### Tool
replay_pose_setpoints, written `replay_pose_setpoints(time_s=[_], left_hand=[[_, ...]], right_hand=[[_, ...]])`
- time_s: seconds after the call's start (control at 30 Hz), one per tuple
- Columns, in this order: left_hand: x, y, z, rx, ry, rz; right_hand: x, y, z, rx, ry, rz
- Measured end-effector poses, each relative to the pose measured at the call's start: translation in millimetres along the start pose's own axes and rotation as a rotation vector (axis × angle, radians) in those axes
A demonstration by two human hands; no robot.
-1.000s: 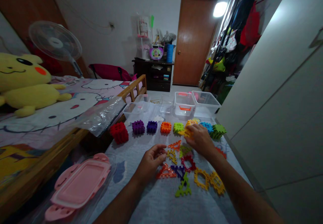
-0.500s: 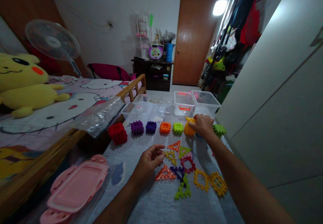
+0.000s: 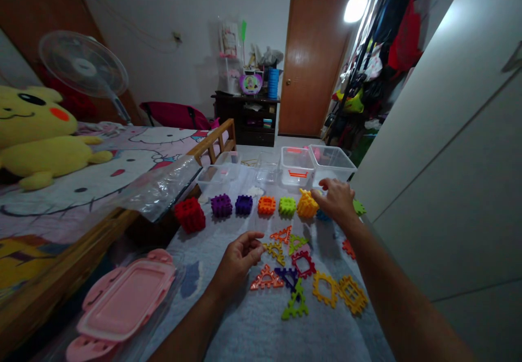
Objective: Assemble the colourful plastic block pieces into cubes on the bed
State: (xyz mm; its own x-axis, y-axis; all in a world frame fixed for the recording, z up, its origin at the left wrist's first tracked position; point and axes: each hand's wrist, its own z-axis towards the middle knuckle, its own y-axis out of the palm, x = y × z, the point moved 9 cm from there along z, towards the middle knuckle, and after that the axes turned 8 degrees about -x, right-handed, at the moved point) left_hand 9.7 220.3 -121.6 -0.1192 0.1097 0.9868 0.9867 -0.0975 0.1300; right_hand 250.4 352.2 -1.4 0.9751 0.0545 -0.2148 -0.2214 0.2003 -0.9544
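Observation:
A row of toothed plastic cubes stands on the grey cloth: red cube (image 3: 190,214), two purple cubes (image 3: 222,205), orange cube (image 3: 266,205), green cube (image 3: 287,205) and a yellow-orange cube (image 3: 306,204). My right hand (image 3: 335,199) reaches over the right end of the row, fingers bent, fingertips at the yellow-orange cube. It hides a blue piece and part of a green one (image 3: 359,207). My left hand (image 3: 240,257) rests loosely curled on the cloth beside flat puzzle pieces (image 3: 302,275), holding nothing I can see.
Clear plastic boxes (image 3: 331,162) stand beyond the cubes. A pink lid (image 3: 125,301) lies at the near left. A bed with a yellow plush toy (image 3: 38,133) runs along the left, a white cupboard (image 3: 440,161) along the right.
My right hand moved away from the flat pieces up to the row of cubes, and the yellow-orange cube now stands in the row. My left hand stayed in place.

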Motion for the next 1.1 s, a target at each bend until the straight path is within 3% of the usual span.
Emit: replay_pose_setpoints(time_s=[0.1, 0.2, 0.47, 0.63, 0.77, 1.1], left_hand=[[0.0, -1.9, 0.5, 0.014, 0.001, 0.015], [-0.5, -4.9, 0.5, 0.030, 0.009, 0.054], [4.3, 1.4, -2.7, -0.020, 0.067, 0.414], [4.8, 0.7, -2.5, -0.001, 0.096, 0.527], [5.0, -4.0, -2.3, 0.022, 0.113, 0.556], [-1.3, -10.1, 0.8, 0.039, 0.098, 0.562]], right_hand=[[0.8, -20.5, -24.1, 0.071, -0.121, 0.156], [1.0, -20.6, -53.8, -0.006, -0.222, 0.277], [24.3, 42.9, -113.2, -0.551, -0.222, 0.286], [46.1, 70.2, -131.8, -0.717, -0.197, 0.214], [47.0, 76.3, -138.3, -0.751, -0.190, 0.197], [14.6, 81.1, -144.0, -0.687, -0.285, 0.180]])
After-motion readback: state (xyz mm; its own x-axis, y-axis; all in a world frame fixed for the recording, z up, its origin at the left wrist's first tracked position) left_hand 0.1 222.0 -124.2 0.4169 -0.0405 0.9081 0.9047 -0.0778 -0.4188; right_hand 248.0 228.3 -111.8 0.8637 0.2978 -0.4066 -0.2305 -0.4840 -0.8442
